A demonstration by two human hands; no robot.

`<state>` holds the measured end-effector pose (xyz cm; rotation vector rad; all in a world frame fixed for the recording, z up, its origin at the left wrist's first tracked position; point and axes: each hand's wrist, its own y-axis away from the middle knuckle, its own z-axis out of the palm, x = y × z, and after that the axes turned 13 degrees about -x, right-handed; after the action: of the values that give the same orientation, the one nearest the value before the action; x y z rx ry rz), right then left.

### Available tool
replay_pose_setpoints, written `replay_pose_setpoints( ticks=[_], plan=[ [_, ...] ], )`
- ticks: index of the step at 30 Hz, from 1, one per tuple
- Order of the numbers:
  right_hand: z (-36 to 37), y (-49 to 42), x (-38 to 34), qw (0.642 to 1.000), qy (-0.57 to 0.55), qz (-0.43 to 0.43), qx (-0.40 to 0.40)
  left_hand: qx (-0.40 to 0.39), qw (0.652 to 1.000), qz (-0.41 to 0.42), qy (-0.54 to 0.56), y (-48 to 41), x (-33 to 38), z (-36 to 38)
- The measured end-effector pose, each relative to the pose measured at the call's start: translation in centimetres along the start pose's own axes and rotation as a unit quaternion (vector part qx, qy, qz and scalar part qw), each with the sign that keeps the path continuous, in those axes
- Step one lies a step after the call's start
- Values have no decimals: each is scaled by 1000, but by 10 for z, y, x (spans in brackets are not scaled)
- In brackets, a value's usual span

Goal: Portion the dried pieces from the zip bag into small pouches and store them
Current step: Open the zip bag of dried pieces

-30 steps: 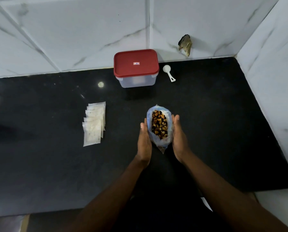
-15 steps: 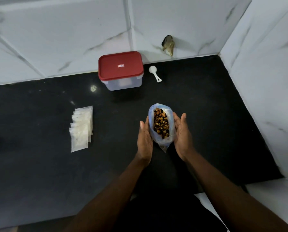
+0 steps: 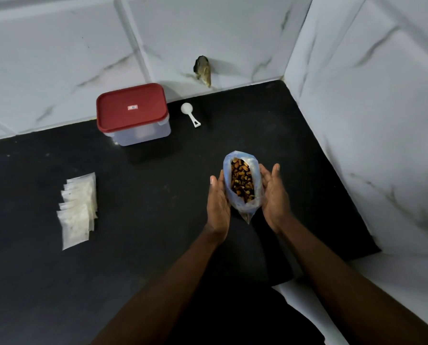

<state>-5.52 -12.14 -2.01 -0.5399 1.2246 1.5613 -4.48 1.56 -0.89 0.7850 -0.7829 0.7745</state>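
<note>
Two hands, one zip bag, mid-counter towards the right edge.

1. Counter (image 3: 158,257): black and polished. Its back edge meets a white tiled wall, its right edge a second tiled wall, and the two join at the back right corner. The left side runs out of view; the near edge shows only at lower right.
2. Open room: a broad bare stretch of counter between the hands and the left-hand stock, and another towards the near edge. A narrower bare strip lies between the right hand and the right wall.
3. Zip bag (image 3: 255,192): pale blue, upright, mouth open. It is filled with brown dried pieces (image 3: 241,181).
4. Left hand (image 3: 218,205): flat against the bag's left side, fingers straight, not curled round it.
5. Right hand (image 3: 274,195): palm turned inward against the bag's right side, fingers straight. The bag is held pressed between the two palms.
6. Pouches (image 3: 77,210): small, white, in an overlapping stack towards the left, well apart from the hands.
7. Container (image 3: 133,113): clear box with its red lid on, at the back edge.
8. Scoop (image 3: 190,114): white, just beside the container on its right.
</note>
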Motion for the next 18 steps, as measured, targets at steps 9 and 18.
replay_pose_setpoints(
  ticks=[9, 18],
  plan=[
    [-26, -10, -22, 999, 14, 15, -25, 26, 999, 10, -29, -18, -10, 28],
    [-39, -17, -23, 997, 60, 27, -35, 41, 999, 12, -32, -23, -15, 30]
  ],
)
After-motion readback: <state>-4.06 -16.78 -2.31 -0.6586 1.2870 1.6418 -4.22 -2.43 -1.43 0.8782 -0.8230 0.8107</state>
